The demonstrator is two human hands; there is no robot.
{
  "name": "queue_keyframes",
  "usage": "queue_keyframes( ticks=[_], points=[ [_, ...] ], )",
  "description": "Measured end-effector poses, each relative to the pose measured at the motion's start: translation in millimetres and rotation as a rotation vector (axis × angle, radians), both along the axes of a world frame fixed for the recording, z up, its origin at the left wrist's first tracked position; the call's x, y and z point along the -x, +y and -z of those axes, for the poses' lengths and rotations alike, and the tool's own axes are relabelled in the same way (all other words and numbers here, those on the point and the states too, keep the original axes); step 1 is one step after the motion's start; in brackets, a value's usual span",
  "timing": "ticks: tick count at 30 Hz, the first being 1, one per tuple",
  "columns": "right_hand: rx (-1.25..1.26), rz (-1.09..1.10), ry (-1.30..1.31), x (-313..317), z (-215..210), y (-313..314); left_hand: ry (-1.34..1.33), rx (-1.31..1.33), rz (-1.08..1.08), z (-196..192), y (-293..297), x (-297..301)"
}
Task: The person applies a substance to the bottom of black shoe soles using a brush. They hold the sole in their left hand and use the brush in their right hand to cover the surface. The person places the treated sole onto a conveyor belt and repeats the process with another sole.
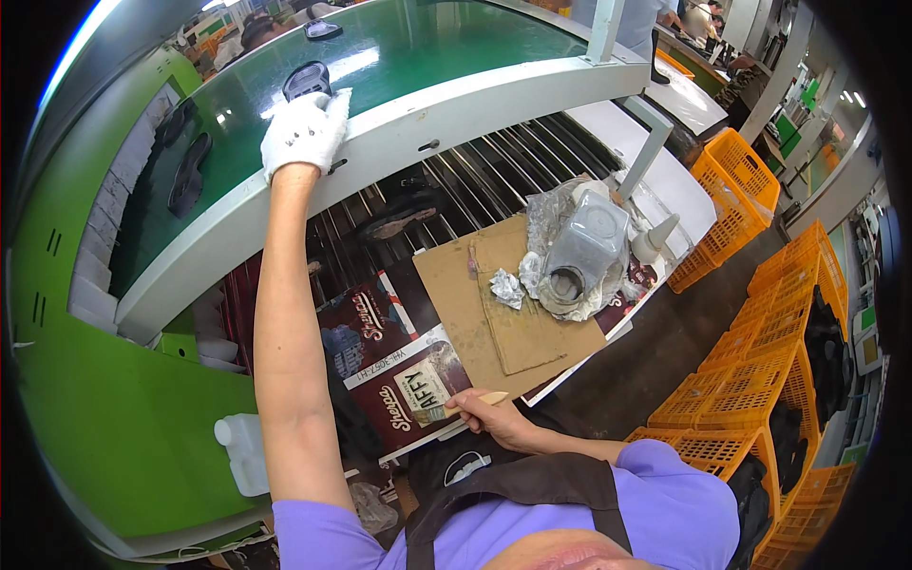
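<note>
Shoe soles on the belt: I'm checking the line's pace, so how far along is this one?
Done: nothing visibly finished.
In hand: the gloved left hand grips a black sole on the green belt; the right hand holds a brush.
Left: more soles wait on the belt.

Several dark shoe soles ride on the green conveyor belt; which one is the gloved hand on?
The sole at the belt's near edge, under the gloved left hand. The others lie untouched: one farther up the belt, two at the left bend.

Four dark shoe soles lie on the green conveyor, upper left; one grey plastic jug sits centre right; one white bottle stands lower left.
</note>
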State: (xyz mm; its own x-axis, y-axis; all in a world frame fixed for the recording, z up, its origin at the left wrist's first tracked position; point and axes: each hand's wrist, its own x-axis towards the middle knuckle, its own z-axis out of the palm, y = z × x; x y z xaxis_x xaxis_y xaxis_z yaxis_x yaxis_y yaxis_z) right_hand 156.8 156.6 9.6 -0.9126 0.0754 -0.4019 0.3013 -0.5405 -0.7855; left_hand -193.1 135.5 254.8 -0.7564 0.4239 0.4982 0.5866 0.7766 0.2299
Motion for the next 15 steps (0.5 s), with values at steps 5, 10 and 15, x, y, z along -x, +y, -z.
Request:
queue_keyframes(
  ticks=[5, 10, 15],
  points=[
    [0.006, 0.005, 0.005, 1.0, 2.4, 3.1, -0.001, 0.041, -0.022, -2.0, 0.8, -1.4],
    [0.004, 0.007, -0.003, 1.4, 2.7, 3.0, 0.0, 0.033, -0.023, -2.4, 1.1, -4.0],
    [0.007, 0.004, -0.001, 1.6, 3.7, 2.8, -0.004, 0.028, -0.016, -1.5, 0.3, -2.4]
  ],
)
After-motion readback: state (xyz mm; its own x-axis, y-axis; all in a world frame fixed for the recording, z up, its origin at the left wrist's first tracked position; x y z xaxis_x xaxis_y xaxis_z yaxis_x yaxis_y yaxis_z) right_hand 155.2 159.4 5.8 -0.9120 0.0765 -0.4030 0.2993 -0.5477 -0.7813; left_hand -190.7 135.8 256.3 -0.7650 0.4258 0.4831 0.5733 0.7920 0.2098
